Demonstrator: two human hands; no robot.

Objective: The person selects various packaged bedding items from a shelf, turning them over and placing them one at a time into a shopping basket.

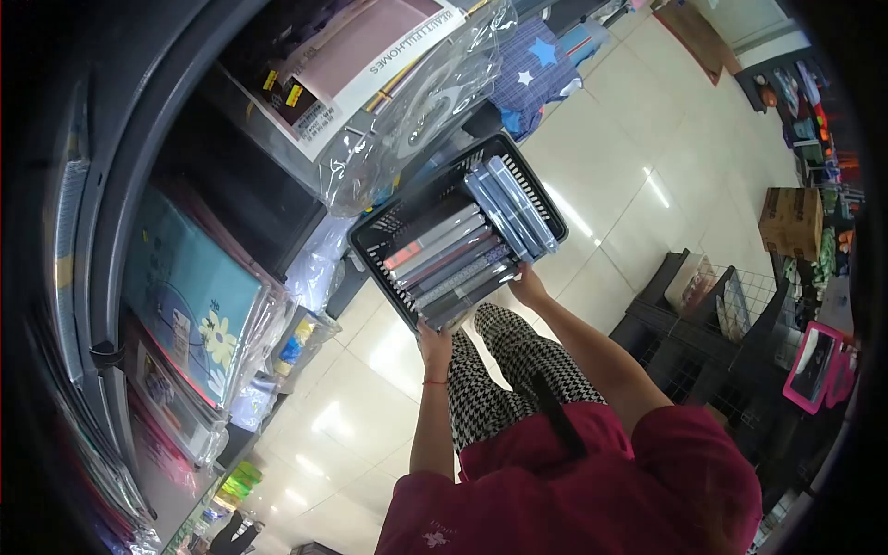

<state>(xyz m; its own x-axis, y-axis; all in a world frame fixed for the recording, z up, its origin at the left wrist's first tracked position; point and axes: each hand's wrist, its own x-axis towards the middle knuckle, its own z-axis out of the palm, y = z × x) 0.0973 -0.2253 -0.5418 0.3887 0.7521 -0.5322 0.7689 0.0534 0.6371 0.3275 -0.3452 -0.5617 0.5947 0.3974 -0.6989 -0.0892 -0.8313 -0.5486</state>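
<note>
A black plastic shopping basket with slotted walls is in front of my legs, tilted in view. Inside it stand several flat plastic-wrapped packs in a row, grey, dark and one with red. Bluish-grey packs lean crosswise at its right end. My left hand is closed at the basket's near left corner, with its fingers partly hidden. My right hand grips the near side further right, close to the bluish packs; its fingertips are partly covered.
A dark shelf rack on the left holds plastic-wrapped packs, including a teal one with flowers. A package labelled BEAUTIFULHOMES juts out above the basket. On the right are black wire racks, a pink-framed mirror-like item and a cardboard box.
</note>
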